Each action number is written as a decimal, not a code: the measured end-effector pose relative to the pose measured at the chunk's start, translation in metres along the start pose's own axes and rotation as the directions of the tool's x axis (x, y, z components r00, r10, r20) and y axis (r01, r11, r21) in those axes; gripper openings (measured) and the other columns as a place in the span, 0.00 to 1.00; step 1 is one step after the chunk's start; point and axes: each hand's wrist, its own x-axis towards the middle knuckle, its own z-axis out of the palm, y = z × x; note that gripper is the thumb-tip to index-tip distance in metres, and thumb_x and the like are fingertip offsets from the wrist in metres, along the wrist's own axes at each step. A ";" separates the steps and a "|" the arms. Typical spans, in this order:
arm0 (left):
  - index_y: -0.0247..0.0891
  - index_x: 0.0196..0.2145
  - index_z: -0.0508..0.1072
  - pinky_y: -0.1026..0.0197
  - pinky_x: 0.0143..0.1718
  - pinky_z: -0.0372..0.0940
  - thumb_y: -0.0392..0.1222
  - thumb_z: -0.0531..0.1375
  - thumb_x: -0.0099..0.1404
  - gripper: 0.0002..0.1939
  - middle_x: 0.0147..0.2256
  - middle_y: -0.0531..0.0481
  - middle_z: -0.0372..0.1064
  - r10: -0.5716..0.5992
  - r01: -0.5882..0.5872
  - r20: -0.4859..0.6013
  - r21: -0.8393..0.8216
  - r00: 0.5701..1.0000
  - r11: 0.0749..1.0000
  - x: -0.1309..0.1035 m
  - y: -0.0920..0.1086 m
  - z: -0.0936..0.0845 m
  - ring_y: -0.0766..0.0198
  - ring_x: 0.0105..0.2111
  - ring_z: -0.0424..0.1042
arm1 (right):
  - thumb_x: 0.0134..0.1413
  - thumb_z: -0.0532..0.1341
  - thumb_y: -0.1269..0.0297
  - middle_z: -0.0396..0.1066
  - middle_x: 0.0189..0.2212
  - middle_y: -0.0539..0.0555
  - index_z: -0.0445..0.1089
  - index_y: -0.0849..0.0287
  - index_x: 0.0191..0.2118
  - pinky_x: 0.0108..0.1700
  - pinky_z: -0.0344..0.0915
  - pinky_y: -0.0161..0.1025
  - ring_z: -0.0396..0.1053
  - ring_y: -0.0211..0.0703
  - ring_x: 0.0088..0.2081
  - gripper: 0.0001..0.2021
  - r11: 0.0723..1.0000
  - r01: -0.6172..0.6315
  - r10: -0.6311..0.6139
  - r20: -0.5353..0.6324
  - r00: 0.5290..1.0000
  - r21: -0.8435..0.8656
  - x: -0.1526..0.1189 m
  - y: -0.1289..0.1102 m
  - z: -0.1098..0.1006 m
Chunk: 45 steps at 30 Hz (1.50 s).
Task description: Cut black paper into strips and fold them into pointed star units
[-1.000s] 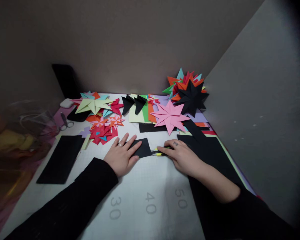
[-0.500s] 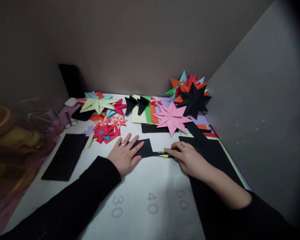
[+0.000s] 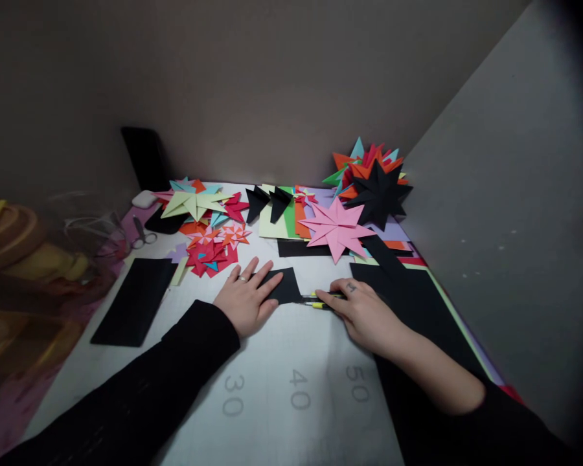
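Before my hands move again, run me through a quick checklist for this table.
1. Left hand on the small black paper piece: ok, fingers spread over it.
2. Slim yellow-and-black tool in right hand: ok.
3. Left fingers off the tool's tips: ok, there is a gap.
4. Tips off the small black paper piece: cannot tell.
5. Right forearm off to one side of the large black sheet: not ok, it extends over it.

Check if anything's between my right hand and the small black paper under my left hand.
Only the yellow-and-black tool at your right hand; its tip is close to the black paper. Nothing else visibly stands between them.
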 end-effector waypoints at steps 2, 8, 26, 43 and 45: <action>0.50 0.61 0.52 0.40 0.56 0.43 0.53 0.46 0.66 0.27 0.64 0.51 0.43 0.001 -0.001 0.001 -0.006 1.000 1.000 0.000 0.000 0.000 0.46 0.62 0.41 | 0.49 0.51 0.81 0.64 0.43 0.62 0.64 0.56 0.55 0.44 0.59 0.46 0.61 0.52 0.46 0.27 1.000 -0.013 0.013 0.006 1.000 -0.002 -0.003 -0.002 0.001; 0.46 0.60 0.56 0.42 0.56 0.47 0.51 0.49 0.64 0.27 0.63 0.48 0.47 -0.017 0.018 0.013 -0.076 1.000 0.997 -0.002 -0.001 -0.008 0.47 0.61 0.45 | 0.49 0.52 0.80 0.63 0.45 0.60 0.64 0.51 0.55 0.44 0.59 0.46 0.62 0.50 0.45 0.28 0.997 -0.072 0.072 -0.004 0.997 -0.023 -0.005 0.001 0.004; 0.44 0.62 0.49 0.37 0.56 0.42 0.45 0.45 0.66 0.27 0.64 0.50 0.42 0.138 -0.136 0.125 -0.028 0.982 0.990 -0.004 -0.010 -0.008 0.47 0.63 0.38 | 0.52 0.50 0.80 0.63 0.45 0.60 0.64 0.49 0.55 0.45 0.59 0.48 0.61 0.50 0.46 0.27 0.999 0.035 -0.033 -0.043 0.999 0.031 0.014 0.023 0.006; 0.43 0.62 0.48 0.38 0.57 0.39 0.46 0.45 0.66 0.28 0.64 0.51 0.41 0.126 -0.122 0.132 -0.036 0.983 0.992 -0.003 -0.010 -0.007 0.47 0.63 0.37 | 0.49 0.51 0.81 0.63 0.45 0.60 0.66 0.49 0.53 0.46 0.58 0.48 0.59 0.51 0.47 0.28 0.992 0.124 -0.124 -0.038 0.991 -0.006 0.024 0.022 0.001; 0.42 0.62 0.49 0.38 0.57 0.39 0.46 0.45 0.66 0.28 0.64 0.51 0.42 0.128 -0.123 0.124 -0.047 0.984 0.991 -0.003 -0.010 -0.007 0.47 0.63 0.37 | 0.50 0.51 0.81 0.64 0.44 0.60 0.66 0.50 0.53 0.46 0.58 0.48 0.60 0.51 0.46 0.27 0.991 0.135 -0.135 -0.033 0.990 0.000 0.024 0.021 0.001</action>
